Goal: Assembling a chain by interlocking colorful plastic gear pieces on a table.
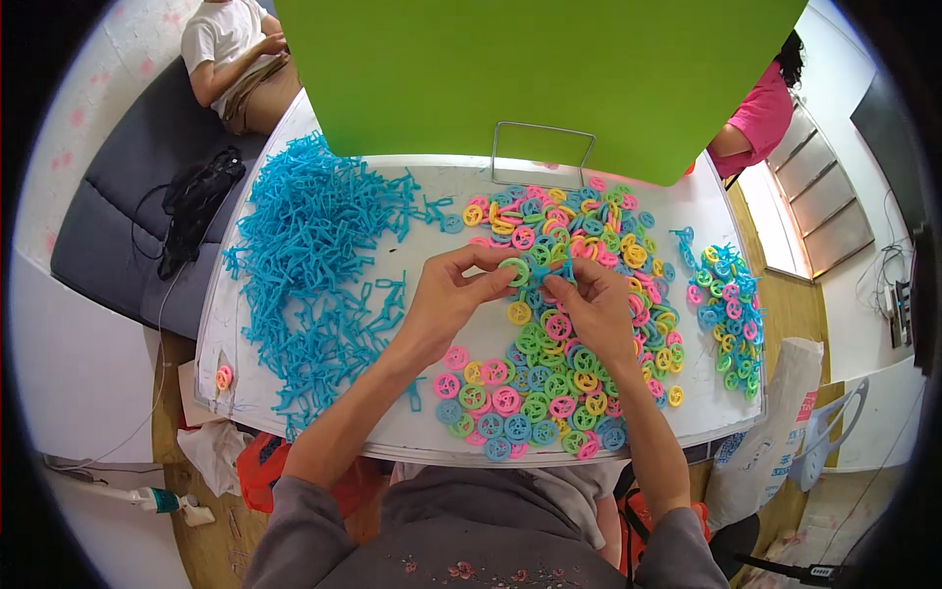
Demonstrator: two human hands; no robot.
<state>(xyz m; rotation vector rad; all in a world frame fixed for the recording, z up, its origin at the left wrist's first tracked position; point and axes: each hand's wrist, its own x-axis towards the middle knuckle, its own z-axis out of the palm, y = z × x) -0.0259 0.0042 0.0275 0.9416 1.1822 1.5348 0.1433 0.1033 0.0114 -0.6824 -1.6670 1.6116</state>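
Over the middle of the table, my left hand (446,299) pinches a small green plastic wheel (513,272) between thumb and fingertips. Close beside it, my right hand (597,312) is closed on a blue plastic forked piece (557,274), partly hidden by the fingers. The two parts are very near each other; I cannot tell whether they are joined. Beneath and around my hands spread many loose spoked wheels (535,404) in pink, green, yellow and blue. A large heap of blue forked pieces (304,221) lies to the left.
Blue pieces with wheels among them form a smaller pile (728,314) at the right edge. A green panel (549,79) stands at the back behind a wire stand (543,128). One person sits at the far left on a dark sofa (118,216); another, in pink, is far right.
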